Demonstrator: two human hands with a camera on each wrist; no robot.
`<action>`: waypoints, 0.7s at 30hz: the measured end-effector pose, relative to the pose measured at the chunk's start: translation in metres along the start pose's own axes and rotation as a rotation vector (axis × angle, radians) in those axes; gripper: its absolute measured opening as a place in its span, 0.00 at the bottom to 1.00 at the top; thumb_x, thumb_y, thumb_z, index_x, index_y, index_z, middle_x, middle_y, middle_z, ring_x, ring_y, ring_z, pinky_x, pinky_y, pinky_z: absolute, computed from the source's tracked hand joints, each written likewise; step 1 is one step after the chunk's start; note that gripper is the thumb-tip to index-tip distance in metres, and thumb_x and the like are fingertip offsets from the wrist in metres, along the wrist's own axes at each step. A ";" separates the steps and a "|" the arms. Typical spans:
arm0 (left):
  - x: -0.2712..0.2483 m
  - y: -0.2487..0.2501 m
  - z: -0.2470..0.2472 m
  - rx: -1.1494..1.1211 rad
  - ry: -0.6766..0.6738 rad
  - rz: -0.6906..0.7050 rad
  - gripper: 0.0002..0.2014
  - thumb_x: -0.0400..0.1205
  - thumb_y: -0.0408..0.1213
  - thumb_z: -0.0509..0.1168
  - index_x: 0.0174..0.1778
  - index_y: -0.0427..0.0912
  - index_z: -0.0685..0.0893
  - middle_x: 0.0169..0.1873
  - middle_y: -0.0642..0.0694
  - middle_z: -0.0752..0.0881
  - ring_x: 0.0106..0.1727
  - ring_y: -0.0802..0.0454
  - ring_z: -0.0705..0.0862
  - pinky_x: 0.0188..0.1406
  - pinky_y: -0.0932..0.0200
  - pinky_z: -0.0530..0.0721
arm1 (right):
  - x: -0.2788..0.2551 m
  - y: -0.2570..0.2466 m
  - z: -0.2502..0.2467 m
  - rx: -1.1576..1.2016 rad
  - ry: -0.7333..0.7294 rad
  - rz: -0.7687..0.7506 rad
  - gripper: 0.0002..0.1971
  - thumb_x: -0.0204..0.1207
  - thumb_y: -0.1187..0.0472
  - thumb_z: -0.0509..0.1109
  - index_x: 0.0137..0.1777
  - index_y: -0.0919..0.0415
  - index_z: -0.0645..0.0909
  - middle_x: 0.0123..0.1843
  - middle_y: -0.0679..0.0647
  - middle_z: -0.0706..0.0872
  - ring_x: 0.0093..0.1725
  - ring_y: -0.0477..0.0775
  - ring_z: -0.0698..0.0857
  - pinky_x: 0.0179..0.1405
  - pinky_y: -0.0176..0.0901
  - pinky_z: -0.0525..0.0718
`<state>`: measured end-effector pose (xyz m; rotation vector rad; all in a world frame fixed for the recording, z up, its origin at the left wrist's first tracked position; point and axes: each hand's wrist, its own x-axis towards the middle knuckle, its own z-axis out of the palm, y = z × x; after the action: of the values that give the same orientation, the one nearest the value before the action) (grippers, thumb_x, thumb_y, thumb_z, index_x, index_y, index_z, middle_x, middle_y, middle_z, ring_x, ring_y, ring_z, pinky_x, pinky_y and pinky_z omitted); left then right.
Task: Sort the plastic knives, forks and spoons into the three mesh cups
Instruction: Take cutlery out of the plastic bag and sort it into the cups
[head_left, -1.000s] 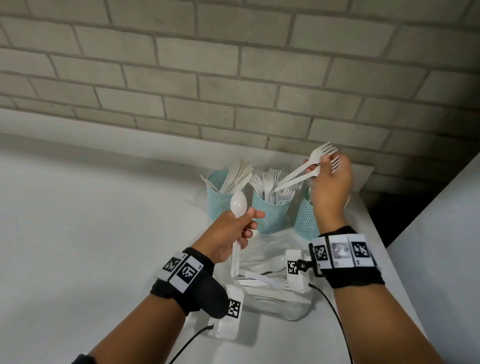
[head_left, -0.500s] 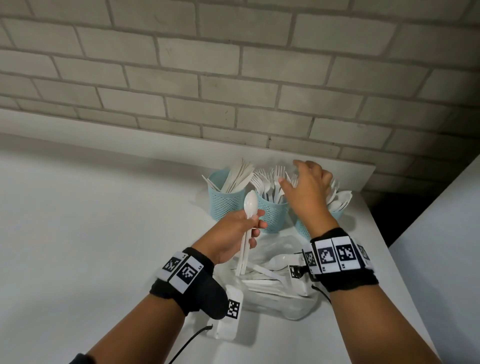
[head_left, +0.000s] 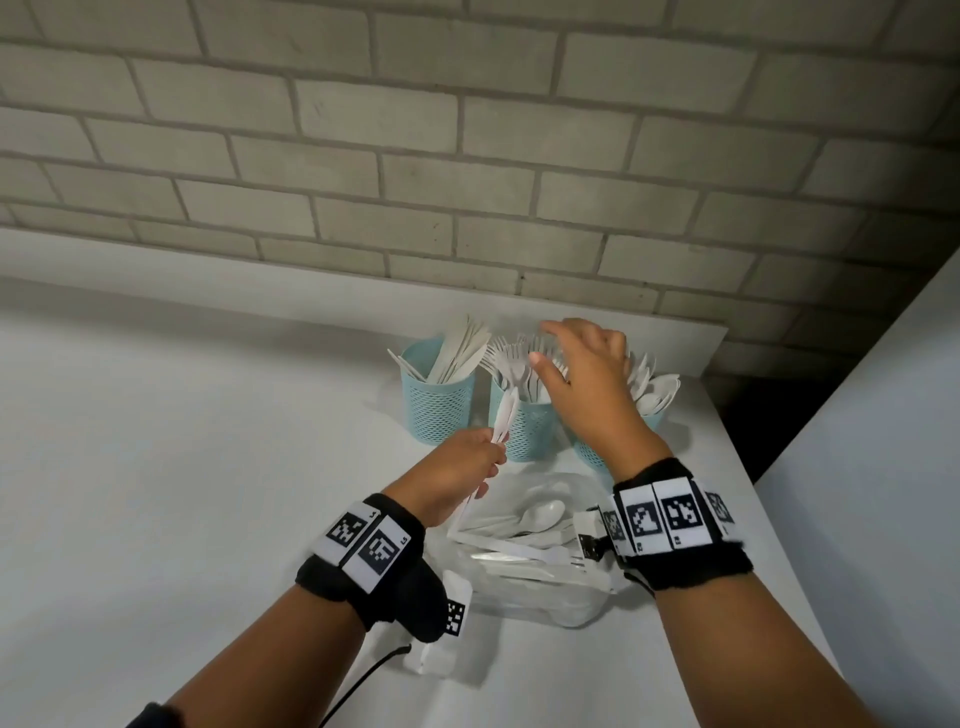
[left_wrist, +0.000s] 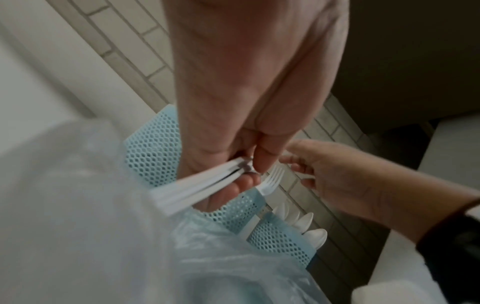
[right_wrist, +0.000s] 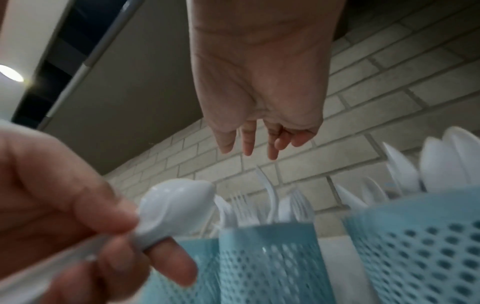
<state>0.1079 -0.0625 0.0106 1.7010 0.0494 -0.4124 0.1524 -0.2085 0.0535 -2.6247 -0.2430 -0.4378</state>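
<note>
Left hand (head_left: 457, 470) pinches white plastic spoons (head_left: 505, 415) upright, just in front of middle mesh cup (head_left: 524, 431). Right hand (head_left: 587, 384), fingers spread & holding nothing, hovers over forks (head_left: 511, 364) in that cup. More cutlery lies in clear bag (head_left: 535, 551) on worktop (head_left: 182, 467).

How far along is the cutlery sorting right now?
Mostly done: the knife cup, fork cup and spoon cup hold sorted cutlery. The left hand holds spoons; the right hand hovers empty over the forks. Loose cutlery waits in the clear bag.
</note>
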 end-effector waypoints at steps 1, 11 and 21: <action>-0.001 0.001 0.001 0.043 0.002 0.037 0.10 0.85 0.31 0.54 0.59 0.41 0.77 0.37 0.47 0.71 0.38 0.56 0.69 0.36 0.64 0.70 | -0.004 -0.004 -0.005 0.064 0.030 -0.012 0.21 0.82 0.48 0.60 0.73 0.52 0.72 0.73 0.55 0.72 0.70 0.57 0.68 0.68 0.50 0.67; -0.003 0.002 0.019 0.209 0.120 0.401 0.22 0.80 0.30 0.67 0.21 0.44 0.66 0.16 0.58 0.62 0.19 0.61 0.59 0.21 0.70 0.58 | -0.029 -0.008 -0.030 0.164 -0.141 0.121 0.29 0.72 0.53 0.75 0.72 0.57 0.72 0.63 0.59 0.76 0.61 0.57 0.79 0.55 0.41 0.73; -0.002 -0.001 0.025 0.124 0.070 0.350 0.14 0.78 0.36 0.71 0.28 0.35 0.83 0.20 0.49 0.73 0.18 0.64 0.68 0.22 0.76 0.66 | -0.042 0.011 -0.009 0.627 -0.186 0.232 0.11 0.74 0.69 0.71 0.55 0.59 0.84 0.46 0.56 0.84 0.34 0.47 0.85 0.26 0.31 0.83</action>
<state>0.0998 -0.0856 0.0073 1.8030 -0.2240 -0.0955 0.1133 -0.2268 0.0416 -2.0396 -0.1069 -0.0224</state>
